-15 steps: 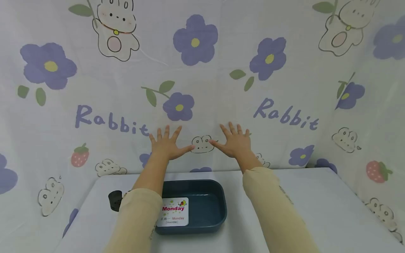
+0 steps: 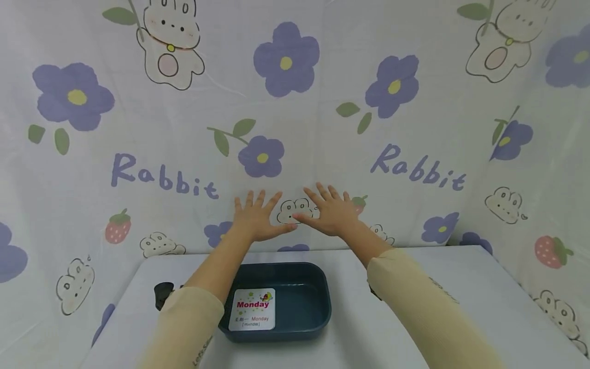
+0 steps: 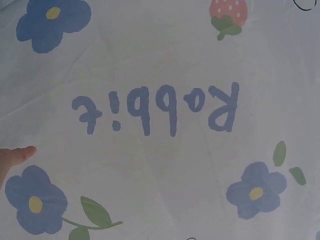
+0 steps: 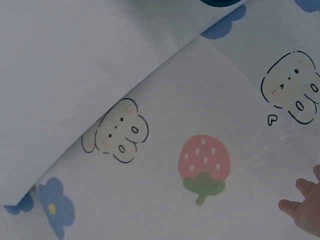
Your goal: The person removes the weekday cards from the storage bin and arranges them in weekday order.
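Note:
Both hands are held up in front of the patterned cloth, fingers spread, backs toward the head camera. My left hand (image 2: 254, 220) holds nothing; its thumb points right, close to the other thumb. My right hand (image 2: 333, 212) also holds nothing, its thumb pointing left. Below them on the white table lies a dark blue rectangular tray (image 2: 299, 307). Inside its left part is a white card (image 2: 252, 320) printed "Monday". In the left wrist view only a fingertip (image 3: 25, 152) shows at the left edge; the right wrist view catches a few fingers (image 4: 295, 206) at the lower right.
A small black object (image 2: 163, 294) stands on the table left of the tray, partly hidden by the left sleeve (image 2: 189, 318). The white table (image 2: 451, 302) reaches back to a hanging cloth (image 2: 332, 138) with rabbits, flowers and strawberries.
Both hands have moved inward and slightly down, so they are closer together. The left forearm uncovers more of the card, and the right forearm slants more.

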A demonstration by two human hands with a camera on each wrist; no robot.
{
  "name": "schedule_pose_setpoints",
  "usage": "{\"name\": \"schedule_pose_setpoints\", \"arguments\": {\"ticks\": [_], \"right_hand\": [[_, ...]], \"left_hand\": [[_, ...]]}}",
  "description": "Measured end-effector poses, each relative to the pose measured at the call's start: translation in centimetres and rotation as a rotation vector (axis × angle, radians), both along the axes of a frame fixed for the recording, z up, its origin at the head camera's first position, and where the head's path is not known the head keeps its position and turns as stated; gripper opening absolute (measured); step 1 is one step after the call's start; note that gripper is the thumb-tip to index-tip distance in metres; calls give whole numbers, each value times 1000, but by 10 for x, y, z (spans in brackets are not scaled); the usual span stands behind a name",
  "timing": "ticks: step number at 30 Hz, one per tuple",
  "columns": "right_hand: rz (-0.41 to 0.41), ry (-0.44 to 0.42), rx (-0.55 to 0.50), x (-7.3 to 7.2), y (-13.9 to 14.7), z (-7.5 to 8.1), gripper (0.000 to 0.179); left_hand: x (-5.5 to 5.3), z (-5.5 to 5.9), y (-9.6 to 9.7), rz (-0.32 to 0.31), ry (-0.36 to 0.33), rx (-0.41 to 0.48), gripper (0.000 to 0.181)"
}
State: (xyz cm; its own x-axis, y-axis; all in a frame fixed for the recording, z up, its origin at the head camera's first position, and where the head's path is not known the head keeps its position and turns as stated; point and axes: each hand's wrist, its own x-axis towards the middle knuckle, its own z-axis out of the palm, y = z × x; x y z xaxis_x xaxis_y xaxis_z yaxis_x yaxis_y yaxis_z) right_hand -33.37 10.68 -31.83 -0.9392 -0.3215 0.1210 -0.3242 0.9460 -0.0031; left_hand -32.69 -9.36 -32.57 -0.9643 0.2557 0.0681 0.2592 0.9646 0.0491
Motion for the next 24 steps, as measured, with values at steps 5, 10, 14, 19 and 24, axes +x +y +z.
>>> {"name": "schedule_pose_setpoints", "arguments": {"ticks": [5, 10, 14, 19, 24], "right_hand": [[53, 36, -19, 9, 3, 0, 77], [102, 76, -46, 20, 8, -3, 75], [131, 106, -73, 32, 14, -7, 75], [164, 109, -98, 51, 26, -15, 76], [184, 123, -122, 65, 35, -23, 75]], "left_hand": [[8, -4, -2, -71, 38, 63, 91], [22, -7, -11, -111, 46, 165, 88], [36, -11, -23, -138, 56, 213, 86], [56, -13, -38, -140, 67, 247, 87], [72, -15, -50, -143, 75, 257, 87]]}}
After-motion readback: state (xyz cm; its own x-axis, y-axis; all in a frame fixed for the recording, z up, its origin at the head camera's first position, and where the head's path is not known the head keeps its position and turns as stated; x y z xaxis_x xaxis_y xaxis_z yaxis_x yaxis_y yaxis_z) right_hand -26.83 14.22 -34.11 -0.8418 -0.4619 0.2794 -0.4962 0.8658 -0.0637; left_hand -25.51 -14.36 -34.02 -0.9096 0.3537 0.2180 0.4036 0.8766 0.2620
